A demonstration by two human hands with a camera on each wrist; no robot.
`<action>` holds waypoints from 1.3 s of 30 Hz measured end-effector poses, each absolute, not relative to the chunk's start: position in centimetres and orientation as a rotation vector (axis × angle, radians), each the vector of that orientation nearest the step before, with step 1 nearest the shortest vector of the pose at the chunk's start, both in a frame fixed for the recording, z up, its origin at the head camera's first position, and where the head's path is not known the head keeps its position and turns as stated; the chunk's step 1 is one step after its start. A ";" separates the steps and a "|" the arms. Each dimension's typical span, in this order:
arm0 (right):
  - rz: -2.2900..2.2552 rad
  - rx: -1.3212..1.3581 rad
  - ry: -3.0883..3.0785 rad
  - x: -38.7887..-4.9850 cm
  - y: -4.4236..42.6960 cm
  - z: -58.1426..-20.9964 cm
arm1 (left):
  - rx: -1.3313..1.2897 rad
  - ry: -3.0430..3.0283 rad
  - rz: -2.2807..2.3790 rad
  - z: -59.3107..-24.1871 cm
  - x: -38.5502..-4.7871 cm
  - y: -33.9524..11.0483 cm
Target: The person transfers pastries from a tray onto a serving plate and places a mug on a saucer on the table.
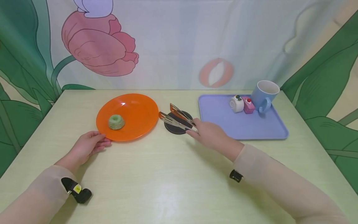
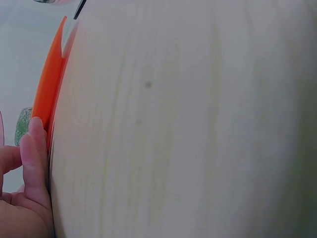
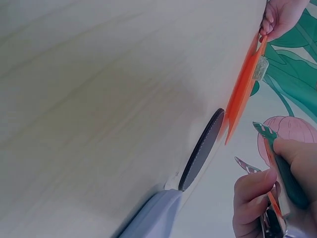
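Observation:
The left hand [image 1: 89, 145] pinches the near-left rim of the orange plate [image 1: 139, 124]; in the left wrist view its fingers [image 2: 32, 163] are at the plate's edge [image 2: 48, 79]. A green ring-shaped cake [image 1: 116, 122] lies on the left part of that plate. Metal tongs [image 1: 179, 123] are gripped in the right hand [image 1: 209, 133], their two tips apart with nothing between them, pointing left above a black round coaster [image 1: 179, 130]. Seen from the right wrist, the thumb and fingers [image 3: 252, 191] hold the tongs from both sides, clear of the coaster [image 3: 203, 148].
At the right lies a lavender tray [image 1: 223, 130]. Toward its back stand a white roll cake [image 1: 236, 104], a pink cake [image 1: 248, 105] and a light blue mug [image 1: 261, 96]. A printed curtain [image 1: 167, 46] hangs behind the table [image 1: 156, 180].

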State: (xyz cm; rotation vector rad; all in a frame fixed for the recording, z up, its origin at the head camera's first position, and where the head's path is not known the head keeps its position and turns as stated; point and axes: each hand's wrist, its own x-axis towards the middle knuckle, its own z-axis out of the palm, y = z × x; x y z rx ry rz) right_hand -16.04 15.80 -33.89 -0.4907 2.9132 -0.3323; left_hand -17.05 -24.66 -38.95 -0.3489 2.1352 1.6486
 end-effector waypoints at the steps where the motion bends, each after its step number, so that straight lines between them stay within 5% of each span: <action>1: -0.331 -0.490 2.916 -16.0 15.9 -34.0 | -0.349 2.138 1.646 -39.0 -17.0 -24.7; 39: -0.347 -0.365 2.934 -15.7 19.6 -33.6 | -0.326 2.173 1.617 -39.3 -17.0 -24.8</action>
